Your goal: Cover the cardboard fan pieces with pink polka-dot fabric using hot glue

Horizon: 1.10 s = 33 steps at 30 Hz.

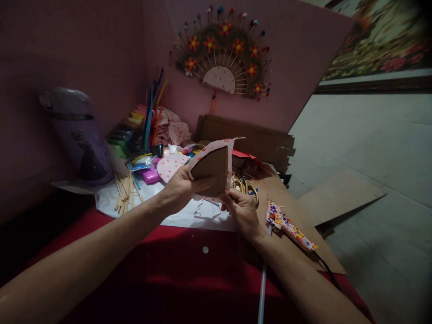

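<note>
Between my two hands is a half-round cardboard piece [216,168], its brown side facing me and a pink spotted fabric edge showing around it. My left hand [184,186] grips it from the left, thumb lying on the cardboard and the other fingers behind. At the lower right corner, my right hand [241,209] pinches the fabric margin between thumb and fingers. Just behind the left hand lies another spotted fabric-covered piece [172,166]. Gold-handled scissors [249,189] rest beyond the right hand. A glue gun in flowered wrapping [290,227] lies to its right.
Wooden sticks [124,193] lie on white paper [175,220] at left. A purple flask [81,144] stands by the wall, near upright pipe cleaners [151,117]. A cardboard sheet [303,243] covers the right side of the red-covered table [162,274]. A decorated fan [219,54] hangs behind.
</note>
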Available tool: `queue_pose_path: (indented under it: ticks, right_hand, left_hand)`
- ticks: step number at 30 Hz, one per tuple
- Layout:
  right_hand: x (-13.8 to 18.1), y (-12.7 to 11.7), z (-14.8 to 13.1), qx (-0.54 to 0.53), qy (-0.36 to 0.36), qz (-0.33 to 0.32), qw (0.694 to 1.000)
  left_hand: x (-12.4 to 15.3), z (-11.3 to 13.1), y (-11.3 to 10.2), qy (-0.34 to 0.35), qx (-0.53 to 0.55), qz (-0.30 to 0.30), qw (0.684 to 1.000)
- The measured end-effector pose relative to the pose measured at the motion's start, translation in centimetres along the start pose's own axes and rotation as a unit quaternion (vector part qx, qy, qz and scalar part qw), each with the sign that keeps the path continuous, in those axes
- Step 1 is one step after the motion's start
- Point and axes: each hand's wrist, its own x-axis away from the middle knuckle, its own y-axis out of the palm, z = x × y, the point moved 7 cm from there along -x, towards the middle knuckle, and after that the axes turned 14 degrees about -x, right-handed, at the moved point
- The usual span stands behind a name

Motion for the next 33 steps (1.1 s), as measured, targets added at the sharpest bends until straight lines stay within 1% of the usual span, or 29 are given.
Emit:
queue_pose_path:
  ticks: [3, 8, 12, 14, 16, 18, 21, 24, 28, 31, 33]
  right_hand:
    - [0.0, 0.0, -0.1, -0.002, -0.009, -0.003, 1.000]
    - [0.0, 0.0, -0.2, 0.006, -0.023, -0.004, 1.000]
    - [0.2, 0.3, -0.7, 0.048, -0.046, -0.019, 0.998]
    - [0.3, 0.2, -1.1, 0.084, -0.069, -0.014, 0.994]
    - [0.4, -0.2, -1.4, 0.094, -0.087, 0.005, 0.992]
    - [0.3, -0.8, -1.2, 0.064, -0.085, 0.033, 0.994]
    - [0.2, -1.5, -0.7, -0.023, -0.060, 0.065, 0.996]
    - [0.1, -1.7, -1.0, -0.082, -0.058, 0.071, 0.992]
    - [0.0, -1.5, -2.1, -0.093, -0.086, 0.054, 0.990]
    - [0.1, -1.6, -2.3, -0.086, -0.110, 0.052, 0.989]
    - [0.1, -1.7, -2.3, -0.084, -0.125, 0.056, 0.987]
  left_hand:
    - [0.0, 0.0, 0.0, 0.003, -0.009, -0.004, 1.000]
    - [0.1, 0.1, 0.4, -0.002, 0.013, -0.017, 1.000]
    - [-0.1, 0.1, 0.0, -0.017, 0.023, -0.020, 0.999]
    - [-0.2, 0.0, -0.2, -0.030, 0.024, -0.037, 0.999]
    - [-0.3, -0.2, -0.3, -0.048, 0.027, -0.058, 0.997]
    - [-0.4, -0.6, -0.4, -0.067, 0.033, -0.072, 0.995]
    - [-0.3, -1.5, -0.2, -0.108, 0.026, -0.086, 0.990]
    - [0.1, -2.4, 0.3, -0.147, 0.011, -0.105, 0.984]
    - [0.4, -3.0, 0.8, -0.151, 0.002, -0.129, 0.980]
    - [0.6, -3.5, 1.0, -0.162, -0.012, -0.151, 0.975]
    - [0.6, -3.8, 1.1, -0.168, -0.019, -0.156, 0.973]
